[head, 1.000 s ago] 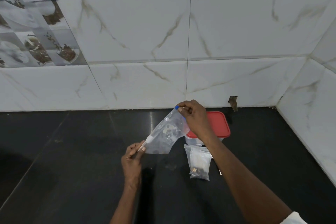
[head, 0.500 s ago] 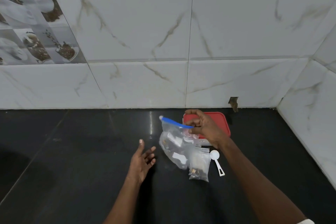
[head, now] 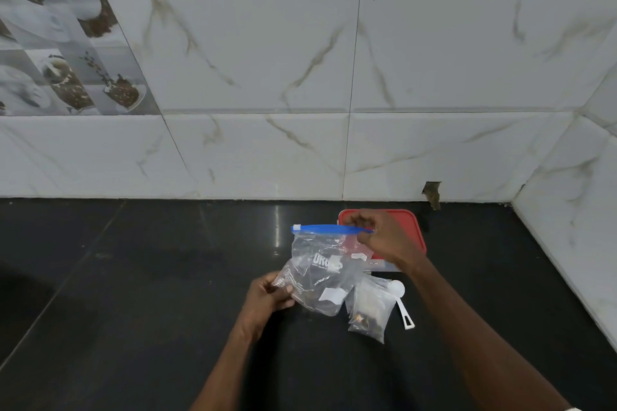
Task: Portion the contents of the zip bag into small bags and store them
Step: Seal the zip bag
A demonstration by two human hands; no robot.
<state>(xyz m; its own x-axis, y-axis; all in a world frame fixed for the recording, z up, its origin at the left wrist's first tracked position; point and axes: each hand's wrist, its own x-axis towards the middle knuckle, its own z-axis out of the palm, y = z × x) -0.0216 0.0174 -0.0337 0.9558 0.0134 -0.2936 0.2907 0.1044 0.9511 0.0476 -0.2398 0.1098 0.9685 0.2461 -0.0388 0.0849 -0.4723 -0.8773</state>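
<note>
Zip bag (head: 320,272) between both hands, right hand (head: 384,237) grip pinching blue zipper end, left hand (head: 270,297) grip pinching bottom corner

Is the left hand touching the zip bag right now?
Touching. The head view shows the left hand pinching the zip bag at its lower left corner.

The right hand (head: 384,237) pinches the zip bag (head: 320,270) by its blue strip. The left hand (head: 270,297) grips the bag's lower corner, in front of the red-lidded container (head: 415,227).
</note>
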